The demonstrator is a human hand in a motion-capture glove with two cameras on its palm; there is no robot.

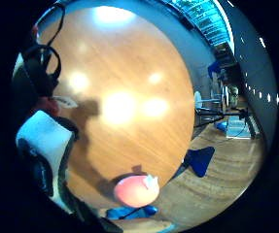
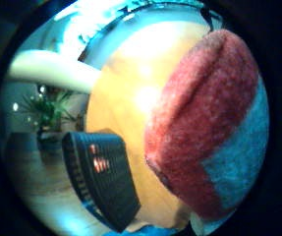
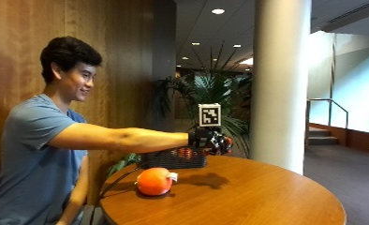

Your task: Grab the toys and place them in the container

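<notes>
Round wooden table point(image 3: 247, 197): I read my right hand point(image 3: 209, 140) as grasping a red plush toy point(image 2: 204, 128) above the dark basket point(image 3: 172, 159), one orange toy point(image 3: 154, 181) still waiting nearer the person.

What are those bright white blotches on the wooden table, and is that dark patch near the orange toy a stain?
In the little finger side palm view the blotches are ceiling lights mirrored in the glossy table; the dark patch is a shadow, seemingly the raised arm's, stretching toward the orange toy. The outside view shows a similar shadow beside the toy, below the gloved right hand.
</notes>
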